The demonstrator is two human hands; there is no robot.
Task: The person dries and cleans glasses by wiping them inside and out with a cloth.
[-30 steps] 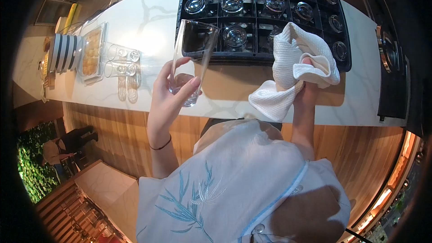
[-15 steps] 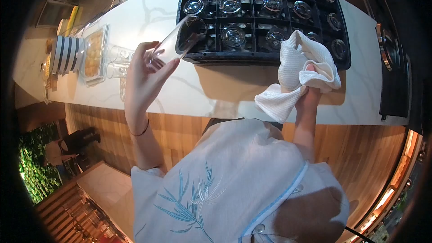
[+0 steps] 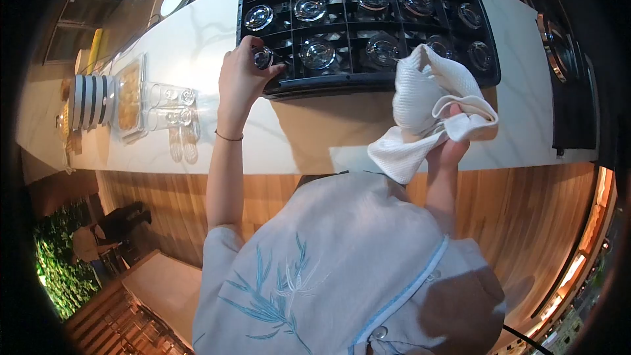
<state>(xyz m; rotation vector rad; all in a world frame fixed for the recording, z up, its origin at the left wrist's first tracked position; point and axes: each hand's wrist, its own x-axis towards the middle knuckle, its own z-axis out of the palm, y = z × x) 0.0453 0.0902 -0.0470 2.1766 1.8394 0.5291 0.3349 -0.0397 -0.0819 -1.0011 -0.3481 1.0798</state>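
Observation:
A black divided rack (image 3: 394, 80) holds several upturned clear glasses, their bases facing up. At its near left corner compartment, my left hand (image 3: 244, 77) has its thumb and fingers around the base of a glass (image 3: 263, 58), whose lower part is hidden inside the rack. My right hand (image 3: 453, 144) is bunched in a white textured cloth (image 3: 420, 102), in front of the rack's near right side. A corner of the cloth hangs down to the left over the counter edge.
On the marble counter (image 3: 217, 26) at the left stand clear glasses (image 3: 172, 117), a covered tray of yellowish items (image 3: 129, 97) and stacked bowls (image 3: 89, 102). White plates (image 3: 175, 0) lie farther back. A round metal-rimmed appliance (image 3: 555, 46) is at the right.
The glass that my left hand held tilted in the air is now upside down in the rack's near left corner. My right hand still holds the cloth. The view has shifted slightly.

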